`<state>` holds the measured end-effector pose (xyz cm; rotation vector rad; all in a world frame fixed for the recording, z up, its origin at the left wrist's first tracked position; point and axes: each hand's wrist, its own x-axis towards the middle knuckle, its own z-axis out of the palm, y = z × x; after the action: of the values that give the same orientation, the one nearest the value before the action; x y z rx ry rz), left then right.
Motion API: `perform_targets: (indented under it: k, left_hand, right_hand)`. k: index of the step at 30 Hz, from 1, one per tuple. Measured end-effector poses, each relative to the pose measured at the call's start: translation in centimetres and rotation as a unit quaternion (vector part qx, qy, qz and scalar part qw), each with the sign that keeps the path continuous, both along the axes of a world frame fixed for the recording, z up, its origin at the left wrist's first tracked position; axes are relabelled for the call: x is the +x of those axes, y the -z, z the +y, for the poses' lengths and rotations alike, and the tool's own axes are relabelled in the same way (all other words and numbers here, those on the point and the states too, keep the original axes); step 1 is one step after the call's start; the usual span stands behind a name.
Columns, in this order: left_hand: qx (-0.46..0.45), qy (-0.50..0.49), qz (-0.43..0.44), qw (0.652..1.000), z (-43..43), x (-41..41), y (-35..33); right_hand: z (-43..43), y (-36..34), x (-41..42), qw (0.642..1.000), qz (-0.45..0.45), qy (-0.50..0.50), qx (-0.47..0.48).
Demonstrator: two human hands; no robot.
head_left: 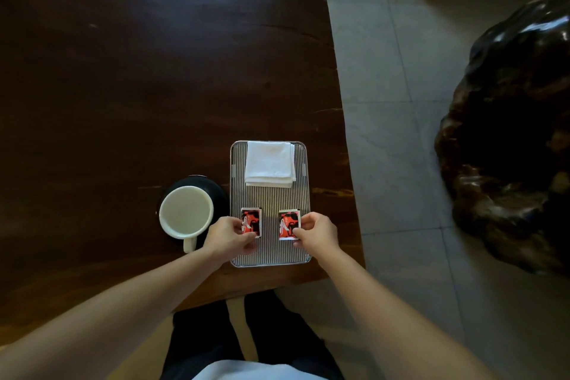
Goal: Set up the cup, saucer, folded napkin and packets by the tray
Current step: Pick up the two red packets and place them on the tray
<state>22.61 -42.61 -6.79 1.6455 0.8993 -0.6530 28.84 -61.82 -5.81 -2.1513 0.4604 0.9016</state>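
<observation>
A ribbed metal tray (271,197) lies near the table's right edge. A folded white napkin (269,163) rests on its far half. On its near half are two red-and-black packets. My left hand (227,237) pinches the left packet (252,220) at its lower left corner. My right hand (317,233) pinches the right packet (288,224) at its right edge. Left of the tray, a cream cup (185,215) stands on a black saucer (216,191), handle pointing toward me.
The dark wooden table (123,86) stretches far and left. Its right edge drops to a grey tiled floor (394,133). A large dark gnarled wooden stump (512,139) stands on the floor at the right. My legs show below the table's near edge.
</observation>
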Motion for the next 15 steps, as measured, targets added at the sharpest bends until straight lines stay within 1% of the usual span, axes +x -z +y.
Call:
perform_targets:
  k: [3,6,9,12,15]
  left_hand:
    - [0.059,0.057,0.003,0.997,0.0,0.3,0.0]
    - [0.126,0.13,0.004,0.983,0.1,0.6,-0.4]
    - [0.162,0.171,0.004,0.972,0.1,0.8,-0.6]
    - [0.182,0.191,0.008,0.964,0.2,1.0,-0.6]
    - [0.216,0.24,0.003,0.947,0.2,1.1,-0.5]
  right_hand:
    - [0.0,0.4,-0.1,0.999,-0.012,-0.015,-0.032]
    - [0.1,0.7,-0.3,0.998,-0.031,-0.025,-0.053]
    - [0.3,1.0,-0.6,0.995,-0.05,-0.042,-0.072]
    - [0.5,1.3,-0.9,0.993,-0.07,-0.048,-0.082]
    - [0.6,1.6,-1.1,0.992,-0.078,-0.056,-0.087]
